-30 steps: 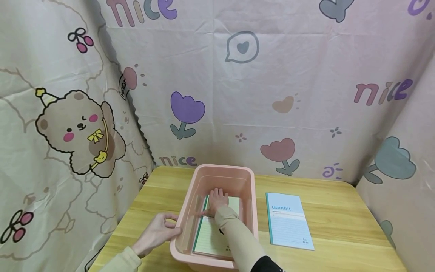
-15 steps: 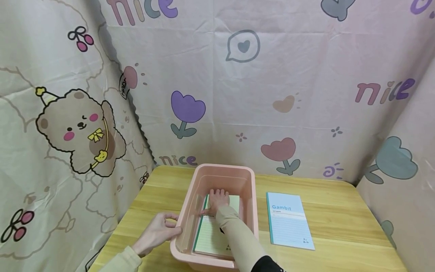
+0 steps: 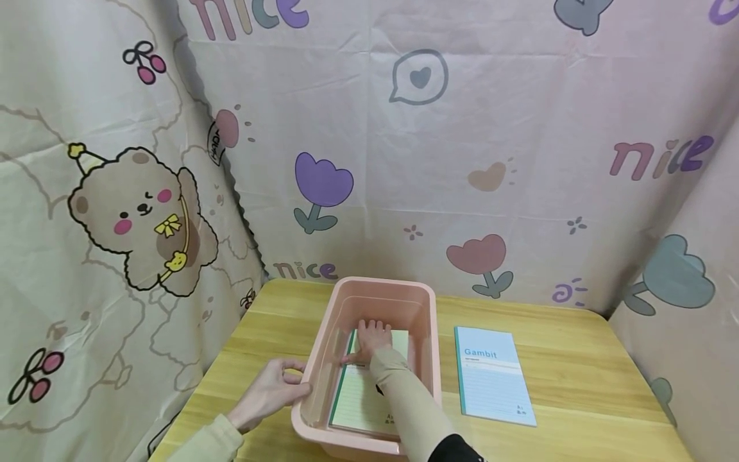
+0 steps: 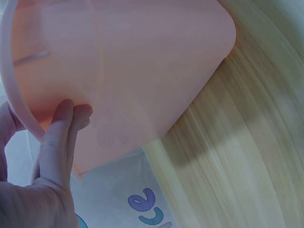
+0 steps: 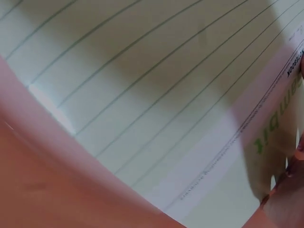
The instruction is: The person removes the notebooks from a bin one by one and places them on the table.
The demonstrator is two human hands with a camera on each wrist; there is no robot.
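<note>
Standing on a wood-grain table (image 3: 577, 378), a pink bin (image 3: 387, 305) was gripped at its left side by the left hand (image 3: 268, 391). The rim was pinched between thumb and fingers: the thumb was laid over the edge, and the fingertips were set against the outer wall just beneath it, as was shown in the left wrist view. Inside the bin, a green notebook (image 3: 360, 404) was seen lying face up, its darker green spine turned to the left wall and its title end to the far wall. By the right hand (image 3: 374, 339), reached down into the bin, the upper part of that cover was touched; the fingers were spread, the thumb stretched out to the left, and nothing was clasped. How firmly the cover was pressed could not be told. In the right wrist view, ruled lines and the green word "Gambit" were shown on the cover, with the fingertips partly cut off at the right edge.

To the right of the bin and apart from it, a blue notebook (image 3: 495, 378), also marked "Gambit", was laid flat on the table. Both forearms were covered by pale sleeves (image 3: 407, 391). Behind the table, a light curtain (image 3: 519, 115) was hung, printed with tulips, hearts and the word "nice".
</note>
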